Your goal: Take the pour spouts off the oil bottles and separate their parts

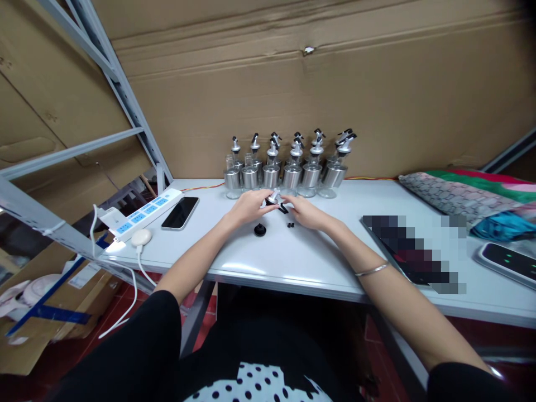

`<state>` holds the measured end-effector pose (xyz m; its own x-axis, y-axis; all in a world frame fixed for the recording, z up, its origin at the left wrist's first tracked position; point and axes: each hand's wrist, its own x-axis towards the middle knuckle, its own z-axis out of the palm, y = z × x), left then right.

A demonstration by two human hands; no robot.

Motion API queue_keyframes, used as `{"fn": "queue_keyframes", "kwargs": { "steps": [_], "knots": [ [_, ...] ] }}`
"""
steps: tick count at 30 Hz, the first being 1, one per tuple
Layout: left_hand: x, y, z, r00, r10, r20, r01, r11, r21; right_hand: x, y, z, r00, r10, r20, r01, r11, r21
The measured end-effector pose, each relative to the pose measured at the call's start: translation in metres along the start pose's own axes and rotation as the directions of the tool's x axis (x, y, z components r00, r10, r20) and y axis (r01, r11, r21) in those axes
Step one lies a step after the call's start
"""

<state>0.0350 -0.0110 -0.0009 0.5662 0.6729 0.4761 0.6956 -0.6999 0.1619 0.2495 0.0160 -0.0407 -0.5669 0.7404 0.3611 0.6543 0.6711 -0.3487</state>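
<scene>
In the middle of the table my left hand (251,205) pinches a silver bottle pourer (274,195) between thumb and fingers. My right hand (309,212) closes in from the other side, its fingertips at the same pourer. A black lever (283,209) sticks out below, between the two hands; whether it is joined to the pourer is hard to see. Below my left hand, a round black stopper (260,230) lies on the table. Two or so tiny black pieces (290,225) lie under my right hand.
Glass-and-steel bottles (271,176) stand in rows at the back, most with pourers; two front-left ones lack them. A phone (180,213) and power strip (148,214) lie left. A dark flat device (402,251), partly blurred, and a patterned bag (446,198) are right.
</scene>
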Motion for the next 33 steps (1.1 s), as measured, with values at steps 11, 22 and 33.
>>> {"fn": "queue_keyframes", "kwargs": {
  "steps": [11, 22, 33],
  "knots": [
    [0.0, 0.001, -0.001, 1.0, 0.003, -0.007, -0.003, 1.0, 0.016, 0.0, -0.006, -0.001, 0.995, -0.005, 0.095, 0.0, 0.999, 0.05],
    [0.0, 0.002, -0.001, 1.0, -0.008, 0.009, 0.008, 1.0, 0.005, -0.002, -0.015, -0.007, 0.987, 0.062, 0.145, -0.068, 0.997, 0.034],
    [-0.001, 0.0, -0.001, 1.0, 0.001, 0.02, -0.001, 1.0, -0.002, 0.0, -0.029, -0.015, 0.969, -0.035, -0.244, 0.061, 0.993, 0.098]
  ]
}}
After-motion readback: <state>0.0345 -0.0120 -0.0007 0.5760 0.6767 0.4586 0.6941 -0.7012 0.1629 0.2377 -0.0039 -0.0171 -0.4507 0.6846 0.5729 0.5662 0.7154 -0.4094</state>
